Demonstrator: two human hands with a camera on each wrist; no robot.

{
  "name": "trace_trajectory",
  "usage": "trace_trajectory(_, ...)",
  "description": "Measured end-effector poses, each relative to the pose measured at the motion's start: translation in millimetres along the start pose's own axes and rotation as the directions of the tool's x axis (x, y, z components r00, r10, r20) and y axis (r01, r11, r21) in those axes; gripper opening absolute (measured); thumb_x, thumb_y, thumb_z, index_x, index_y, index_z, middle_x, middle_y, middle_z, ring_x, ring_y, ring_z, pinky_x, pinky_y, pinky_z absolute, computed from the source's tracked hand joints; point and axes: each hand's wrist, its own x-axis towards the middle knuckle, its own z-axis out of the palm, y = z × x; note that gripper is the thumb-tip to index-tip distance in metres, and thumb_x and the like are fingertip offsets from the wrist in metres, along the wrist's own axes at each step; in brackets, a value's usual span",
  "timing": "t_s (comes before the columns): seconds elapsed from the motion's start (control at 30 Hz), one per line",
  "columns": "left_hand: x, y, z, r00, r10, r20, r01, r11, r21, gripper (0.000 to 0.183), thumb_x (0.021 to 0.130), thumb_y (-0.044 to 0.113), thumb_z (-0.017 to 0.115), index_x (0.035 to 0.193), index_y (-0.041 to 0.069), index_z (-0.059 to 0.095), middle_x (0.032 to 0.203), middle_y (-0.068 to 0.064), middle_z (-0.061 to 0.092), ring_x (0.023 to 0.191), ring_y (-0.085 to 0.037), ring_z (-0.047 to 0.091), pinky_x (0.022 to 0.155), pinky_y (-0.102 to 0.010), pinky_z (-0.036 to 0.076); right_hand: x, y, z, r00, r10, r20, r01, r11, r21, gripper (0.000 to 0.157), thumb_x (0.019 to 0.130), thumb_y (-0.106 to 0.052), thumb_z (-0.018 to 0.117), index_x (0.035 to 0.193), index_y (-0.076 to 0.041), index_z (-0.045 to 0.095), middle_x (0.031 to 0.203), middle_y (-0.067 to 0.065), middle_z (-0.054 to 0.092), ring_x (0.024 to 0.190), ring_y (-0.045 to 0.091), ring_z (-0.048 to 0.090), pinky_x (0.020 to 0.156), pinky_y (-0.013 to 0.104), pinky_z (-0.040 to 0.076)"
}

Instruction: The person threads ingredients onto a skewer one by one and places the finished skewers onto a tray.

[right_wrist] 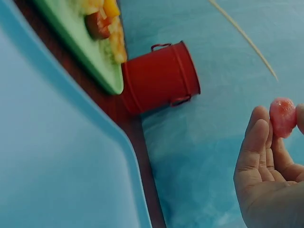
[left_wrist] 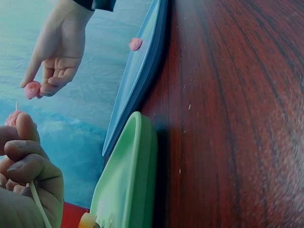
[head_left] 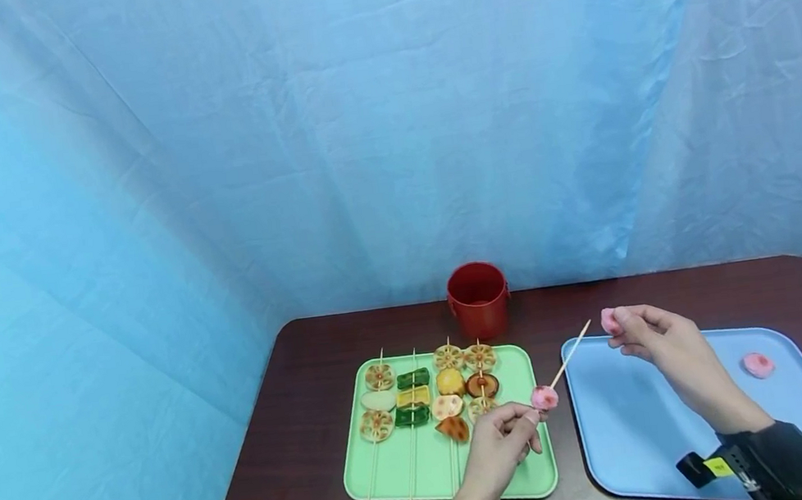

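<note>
My left hand (head_left: 501, 445) grips a thin wooden skewer (head_left: 571, 353) that slants up to the right. One pink, round food piece (head_left: 544, 398) is threaded on it, right at my left fingertips. Up and to the right, my right hand (head_left: 668, 351) pinches a second pink piece (right_wrist: 283, 117) between thumb and fingers, close to the skewer's bare tip. Another pink piece (head_left: 759, 364) lies on the blue tray (head_left: 646, 445) below and beyond the right hand. In the left wrist view the skewer's lower end shows beneath the curled left fingers.
A green tray (head_left: 357, 486) at the left holds several finished-looking skewers with lotus root slices (head_left: 376, 425), green pieces (head_left: 412, 415) and other toy-like foods. Behind it stands a red bucket (head_left: 478, 299) near the dark wooden table's (head_left: 271, 479) back edge. Blue cloth (head_left: 386, 120) hangs behind.
</note>
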Motion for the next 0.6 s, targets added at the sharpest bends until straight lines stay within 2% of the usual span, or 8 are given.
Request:
trace_trajectory(0.1, -0.7, -1.6, 0.3, 1.0, 0.008, 0.028, -0.008, 1.0, -0.003, 0.03, 0.093, 0.018, 0.06, 0.1, -0.011, 0.068, 0.059, 0.001, 0.055, 0.044, 0.0, 0.036, 0.042, -0.014, 0.026, 1, -3, 2.1, 1.0, 0.005, -0.004, -0.005, 0.995, 0.097, 0.059, 0.096, -0.048, 0.048, 0.129, 0.001, 0.052, 0.111, 0.011, 0.06, 0.091, 0.013, 0.065, 0.075, 0.018, 0.052)
trace_trajectory(0.23, -1.0, -3.6, 0.9, 0.999, -0.003, 0.045, 0.003, 1.0, 0.012, 0.032, 0.093, 0.02, 0.061, 0.099, -0.01, 0.068, 0.059, 0.003, 0.055, 0.045, 0.001, 0.036, 0.042, -0.014, 0.025, 1, -7, 5.1, 0.999, -0.034, 0.001, 0.033, 0.982, 0.185, 0.051, 0.098, -0.041, 0.05, 0.127, 0.001, 0.053, 0.107, 0.008, 0.06, 0.091, 0.017, 0.064, 0.076, 0.019, 0.052)
trace_trajectory(0.37, -0.8, -4.0, 1.2, 0.999, -0.022, 0.044, 0.021, 1.0, 0.023, 0.032, 0.093, 0.022, 0.061, 0.1, -0.008, 0.069, 0.059, 0.005, 0.054, 0.044, 0.001, 0.035, 0.041, -0.014, 0.024, 2, -9, 8.2, 0.998, -0.063, 0.008, 0.061, 0.976, 0.208, 0.046, 0.098, -0.038, 0.05, 0.124, 0.001, 0.055, 0.104, 0.004, 0.061, 0.088, 0.016, 0.064, 0.075, 0.019, 0.052)
trace_trajectory(0.6, -0.7, -3.4, 1.1, 0.999, -0.032, 0.041, 0.032, 0.999, 0.012, 0.034, 0.093, 0.023, 0.061, 0.102, -0.008, 0.07, 0.058, 0.005, 0.054, 0.044, 0.001, 0.034, 0.041, -0.015, 0.024, 2, -10, 11.0, 0.998, -0.064, 0.01, 0.06, 0.973, 0.224, 0.049, 0.098, -0.038, 0.05, 0.125, 0.004, 0.054, 0.104, 0.005, 0.061, 0.087, 0.015, 0.064, 0.075, 0.019, 0.052)
